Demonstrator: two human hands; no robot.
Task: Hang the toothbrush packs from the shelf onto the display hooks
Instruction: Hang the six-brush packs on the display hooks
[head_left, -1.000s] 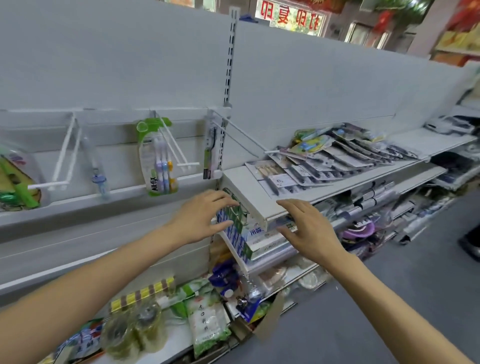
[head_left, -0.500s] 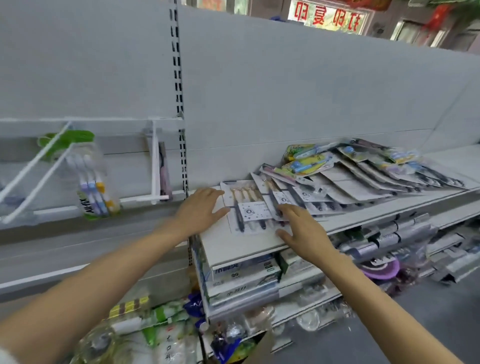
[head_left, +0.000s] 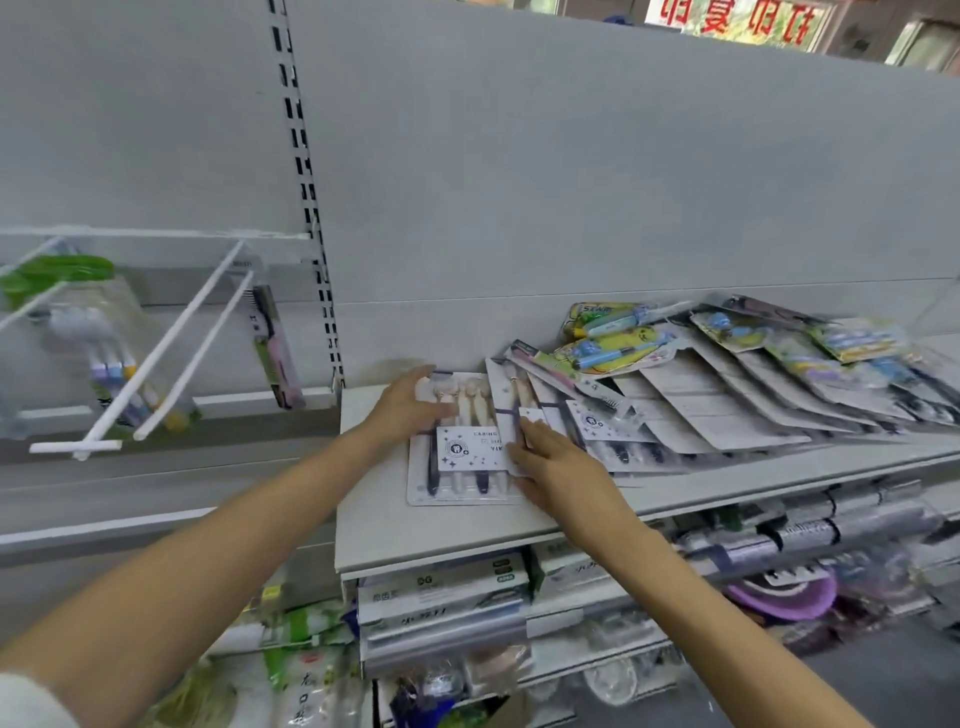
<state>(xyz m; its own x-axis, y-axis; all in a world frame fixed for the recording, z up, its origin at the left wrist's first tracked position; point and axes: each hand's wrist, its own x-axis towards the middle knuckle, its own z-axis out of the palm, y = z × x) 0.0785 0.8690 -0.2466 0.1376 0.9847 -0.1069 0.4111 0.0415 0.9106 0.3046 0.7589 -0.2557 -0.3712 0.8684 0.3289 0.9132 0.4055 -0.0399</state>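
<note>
Both hands have slid onto the nearest toothbrush pack (head_left: 460, 441), flat at the shelf's (head_left: 415, 530) left end, long axis front-to-back, bristles toward the back panel. Left hand (head_left: 408, 408) presses its top with straight fingers; right hand (head_left: 553, 462) rests open on its right edge. Display hooks (head_left: 171, 348) stand left.

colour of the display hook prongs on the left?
White. The display hook prongs and their crossbar show clearest in the head view.
</note>
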